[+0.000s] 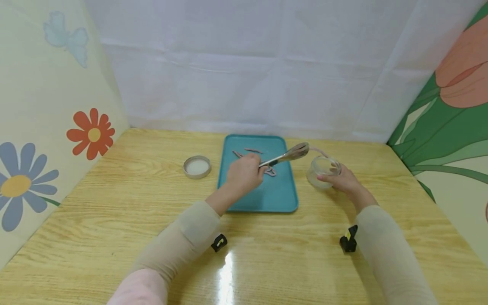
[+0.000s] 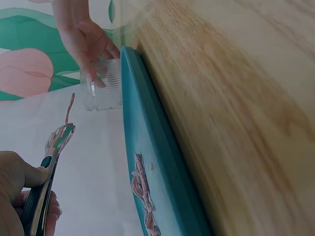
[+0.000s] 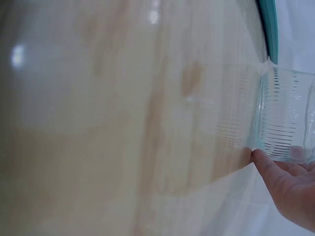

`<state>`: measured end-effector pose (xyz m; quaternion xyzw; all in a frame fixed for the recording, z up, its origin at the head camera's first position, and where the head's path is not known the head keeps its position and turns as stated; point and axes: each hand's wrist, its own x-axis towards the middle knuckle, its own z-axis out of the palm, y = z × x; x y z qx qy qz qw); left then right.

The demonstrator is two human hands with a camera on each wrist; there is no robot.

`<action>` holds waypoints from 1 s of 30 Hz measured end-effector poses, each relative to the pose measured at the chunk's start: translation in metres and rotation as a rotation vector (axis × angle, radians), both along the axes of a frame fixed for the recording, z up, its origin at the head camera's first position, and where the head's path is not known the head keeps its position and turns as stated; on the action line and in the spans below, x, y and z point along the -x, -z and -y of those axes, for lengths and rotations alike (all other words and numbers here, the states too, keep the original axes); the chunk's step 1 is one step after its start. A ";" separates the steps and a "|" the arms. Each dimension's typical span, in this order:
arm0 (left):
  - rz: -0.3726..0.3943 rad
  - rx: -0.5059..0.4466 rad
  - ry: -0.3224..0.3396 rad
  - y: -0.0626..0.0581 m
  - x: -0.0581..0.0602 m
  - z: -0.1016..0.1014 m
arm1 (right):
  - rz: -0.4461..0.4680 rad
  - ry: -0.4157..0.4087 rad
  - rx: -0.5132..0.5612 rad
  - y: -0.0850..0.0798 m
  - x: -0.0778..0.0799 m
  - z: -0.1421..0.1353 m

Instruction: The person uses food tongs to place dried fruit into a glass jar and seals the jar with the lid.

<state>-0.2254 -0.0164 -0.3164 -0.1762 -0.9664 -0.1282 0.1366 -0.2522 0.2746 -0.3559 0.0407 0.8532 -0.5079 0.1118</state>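
My left hand [image 1: 245, 173] grips metal tongs [image 1: 294, 152] with dark handle grips, their head reaching right past the tray's edge. A thin pinkish, worm-like strip [image 2: 70, 107] is pinched at the tongs' tips and extends toward the jar's mouth in the head view. The clear ribbed jar [image 3: 283, 115] stands upright on the table, right of the tray. My right hand [image 1: 346, 181] holds it, thumb and fingers around its side. On the blue tray [image 1: 263, 199] lie several similar pinkish strips [image 1: 253, 150], some bunched together [image 2: 140, 182], partly hidden behind my left hand.
A round shallow lid [image 1: 197, 167] lies on the wood table [image 1: 152, 195] left of the tray. Small black devices are on the wrists, one by the left sleeve [image 1: 219, 242], one by the right [image 1: 348, 240]. A white cloth [image 1: 244, 84] hangs behind; painted panels flank the table.
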 end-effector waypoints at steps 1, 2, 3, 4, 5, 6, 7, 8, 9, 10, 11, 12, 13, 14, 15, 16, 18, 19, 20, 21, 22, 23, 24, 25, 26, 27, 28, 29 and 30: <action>-0.001 0.006 -0.002 0.000 0.000 -0.001 | 0.002 0.001 0.002 0.000 0.000 0.000; 0.000 0.009 -0.001 0.001 0.000 -0.003 | 0.004 0.003 0.002 0.000 0.000 0.000; 0.002 0.009 0.000 0.001 0.000 -0.004 | 0.005 0.004 0.002 0.000 0.000 0.000; 0.005 0.014 0.004 0.001 0.000 -0.005 | 0.006 0.006 0.002 0.001 0.000 0.000; 0.003 0.019 0.005 0.001 0.001 -0.006 | 0.004 0.007 0.002 0.001 0.000 0.000; 0.003 0.025 0.007 0.002 0.001 -0.007 | 0.001 0.006 0.002 0.001 0.000 0.000; 0.002 0.034 0.009 0.002 0.001 -0.009 | -0.002 0.006 -0.001 0.001 0.000 0.000; 0.003 0.038 0.012 0.002 0.001 -0.010 | -0.005 0.006 -0.002 0.001 0.000 -0.001; -0.001 0.045 0.014 0.002 0.001 -0.011 | -0.009 0.005 -0.001 0.002 0.000 -0.001; -0.006 0.052 0.015 0.002 0.002 -0.012 | -0.012 0.003 -0.001 0.002 0.001 -0.001; -0.009 0.056 0.015 0.002 0.002 -0.013 | -0.014 0.002 0.000 0.002 0.001 -0.001; -0.012 0.060 0.015 0.002 0.002 -0.014 | -0.014 0.002 0.003 0.002 0.001 -0.001; -0.017 0.061 0.016 0.002 0.002 -0.015 | -0.014 0.001 0.007 0.002 0.001 -0.001; -0.024 0.060 0.017 0.002 0.002 -0.016 | -0.014 0.000 0.011 0.002 0.001 -0.001; -0.026 0.058 0.018 0.001 0.002 -0.017 | -0.013 0.000 0.013 0.002 0.001 -0.001; -0.027 0.057 0.020 0.001 0.002 -0.017 | -0.013 -0.002 0.014 0.002 0.001 -0.001; -0.031 0.059 0.021 0.000 0.002 -0.019 | -0.012 -0.006 0.016 0.002 0.001 -0.002; -0.030 0.060 0.023 0.000 0.002 -0.020 | -0.012 -0.007 0.015 0.002 0.001 -0.002; -0.026 0.064 0.025 -0.001 0.001 -0.020 | -0.011 -0.006 0.014 0.003 0.001 -0.002; -0.022 0.065 0.028 -0.001 0.001 -0.021 | -0.010 -0.005 0.013 0.003 0.001 -0.002; -0.022 0.067 0.030 0.000 0.001 -0.021 | -0.006 -0.001 0.010 0.003 0.002 -0.002; -0.020 0.070 0.033 0.000 0.001 -0.021 | -0.005 0.002 0.011 0.004 0.002 -0.002; -0.016 0.072 0.036 0.000 0.001 -0.022 | -0.003 0.005 0.013 0.004 0.002 -0.002; -0.014 0.070 0.039 0.001 0.001 -0.022 | -0.002 0.007 0.012 0.004 0.002 -0.002; -0.015 0.070 0.041 0.001 0.001 -0.023 | -0.002 0.007 0.012 0.003 0.001 -0.002; -0.014 0.070 0.045 0.002 0.001 -0.023 | -0.001 0.007 0.012 0.003 0.001 -0.001; -0.013 0.072 0.048 0.002 0.001 -0.023 | -0.001 0.007 0.014 0.003 0.001 -0.001; -0.011 0.073 0.051 0.002 0.000 -0.024 | -0.004 0.003 0.017 0.003 0.001 -0.001; -0.012 0.072 0.052 0.003 0.000 -0.024 | -0.005 0.002 0.018 0.002 0.000 0.000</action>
